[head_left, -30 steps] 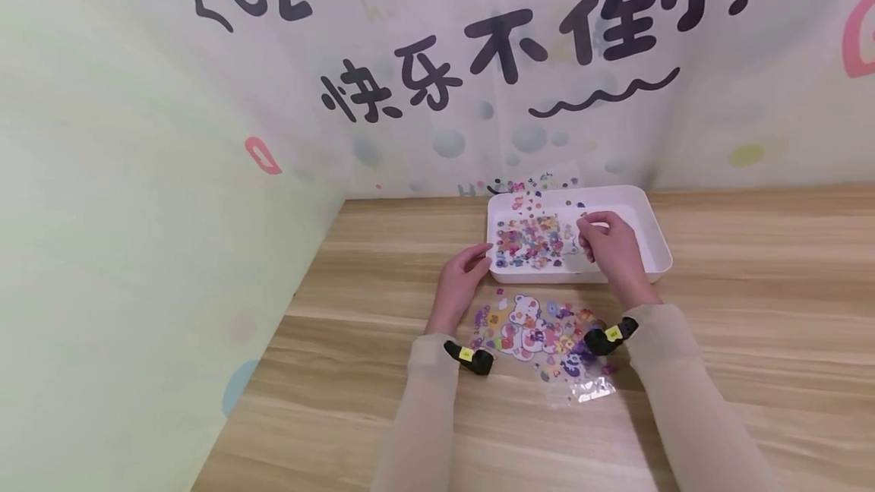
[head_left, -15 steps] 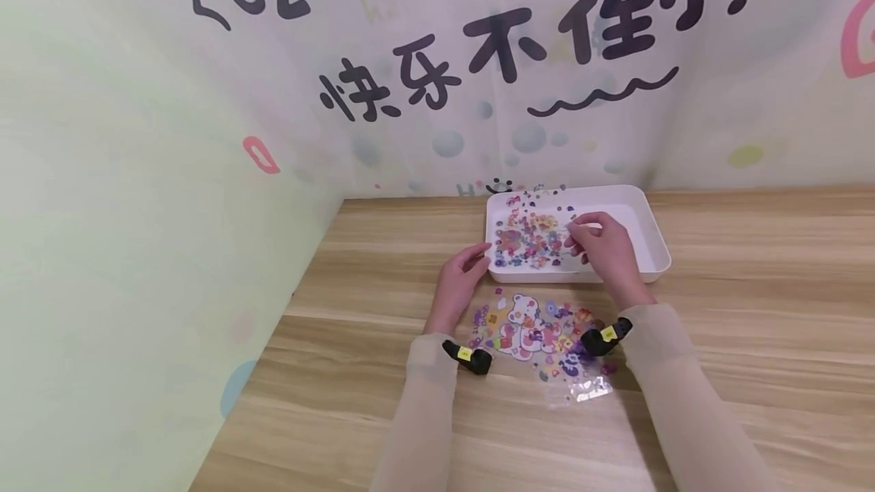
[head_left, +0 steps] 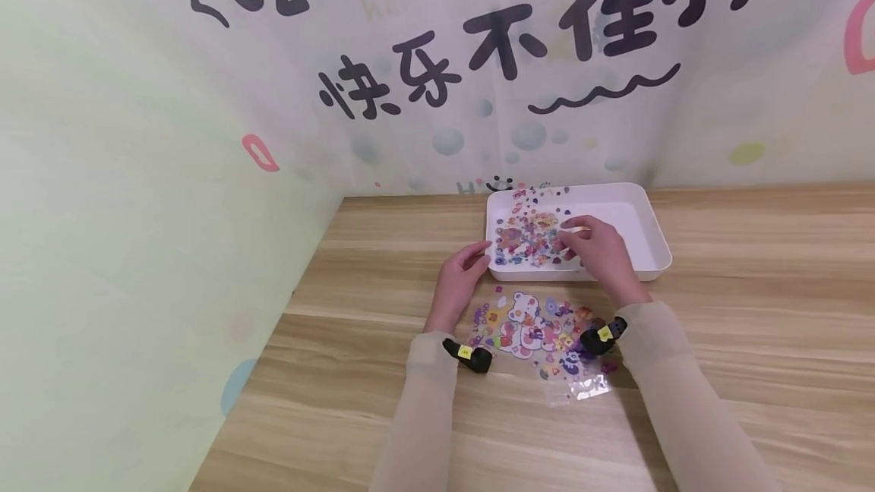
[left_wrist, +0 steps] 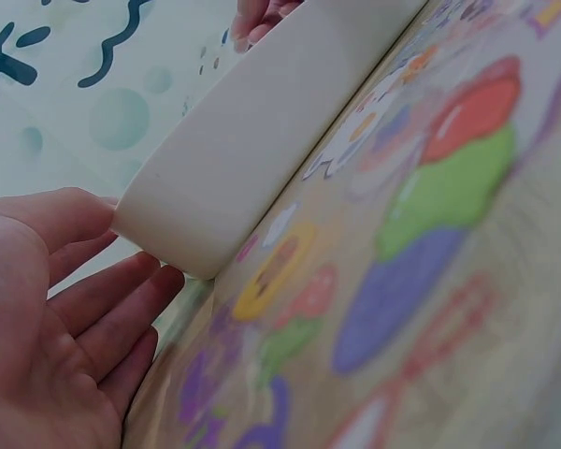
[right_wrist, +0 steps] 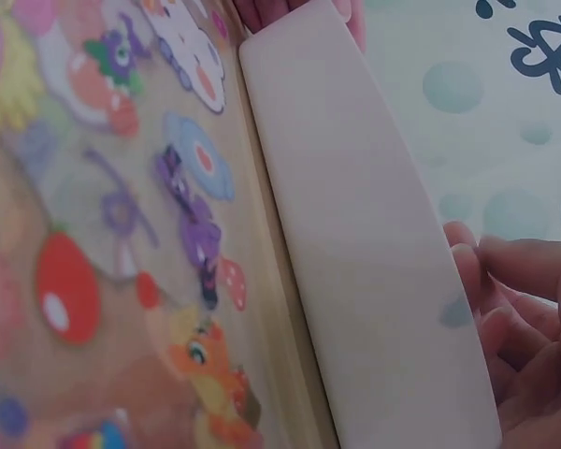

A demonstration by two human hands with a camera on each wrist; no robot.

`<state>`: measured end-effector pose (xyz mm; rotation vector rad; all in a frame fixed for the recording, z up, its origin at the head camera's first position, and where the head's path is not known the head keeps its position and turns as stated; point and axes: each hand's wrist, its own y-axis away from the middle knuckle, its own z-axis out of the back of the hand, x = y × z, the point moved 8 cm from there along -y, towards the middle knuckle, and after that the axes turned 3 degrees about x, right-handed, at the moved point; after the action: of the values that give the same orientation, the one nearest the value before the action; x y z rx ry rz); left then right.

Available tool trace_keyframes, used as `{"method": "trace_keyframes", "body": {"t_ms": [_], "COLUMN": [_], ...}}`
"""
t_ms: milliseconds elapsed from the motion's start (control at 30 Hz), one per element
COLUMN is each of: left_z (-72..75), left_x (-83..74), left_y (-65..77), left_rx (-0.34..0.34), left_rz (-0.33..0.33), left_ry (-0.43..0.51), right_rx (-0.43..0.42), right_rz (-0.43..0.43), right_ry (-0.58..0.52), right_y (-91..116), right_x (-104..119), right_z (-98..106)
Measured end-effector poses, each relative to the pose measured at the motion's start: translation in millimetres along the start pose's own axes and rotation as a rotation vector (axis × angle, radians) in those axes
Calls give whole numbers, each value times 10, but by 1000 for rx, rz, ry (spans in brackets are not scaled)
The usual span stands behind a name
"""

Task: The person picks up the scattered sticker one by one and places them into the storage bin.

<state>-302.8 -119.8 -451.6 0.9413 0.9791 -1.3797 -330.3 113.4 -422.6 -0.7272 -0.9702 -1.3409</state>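
Observation:
A white tray [head_left: 639, 211] stands on the wooden table. At its near left corner rests my left hand [head_left: 456, 285], fingers fairly straight; in the left wrist view that hand [left_wrist: 65, 309] has its fingertips against the rim and outer wall. Over the tray's middle, my right hand [head_left: 600, 249] pinches the right edge of a clear sticker sheet [head_left: 529, 238] covered in small colourful stickers. The sheet lies low across the tray's left half. In the right wrist view the right hand [right_wrist: 533, 327] has thumb and finger together behind the tray wall, which hides part of it.
More clear sticker sheets [head_left: 526, 332] with a white bear and many small pictures lie in front of the tray, between the forearms. A printed cloth wall [head_left: 437, 112] with dark lettering rises directly behind the tray, another wall [head_left: 123, 249] on the left.
My right hand has moved left and the sticker sheet has come down lower over the tray; its far edge no longer rises above the tray's back rim as much. The left hand stays put.

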Motion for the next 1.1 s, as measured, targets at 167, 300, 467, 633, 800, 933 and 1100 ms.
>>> {"method": "trace_keyframes", "body": {"t_ms": [167,300,467,633,800,933,1100], "left_z": [5,0,-5,-4,-12,-8,-9], "left_x": [-12,-5,8,15,9,0,3], "left_y": [-4,1,2,-2,-1,3,5], "left_rx": [-5,0,5,4,7,3,3], "left_rz": [-10,3,8,3,0,4,16], "left_ry": [-4,-3,15,10,7,1,-3], "right_rx": [19,50,76,89,104,111,102], "right_rz": [6,23,48,48,46,34,30], "right_ry": [41,103,176,203,259,290,331], "right_y": [18,13,9,15,9,14,21], "right_x": [26,42,72,77,71,74,71], "right_z": [-33,-73,-108,-124,-148,-158,-154]}}
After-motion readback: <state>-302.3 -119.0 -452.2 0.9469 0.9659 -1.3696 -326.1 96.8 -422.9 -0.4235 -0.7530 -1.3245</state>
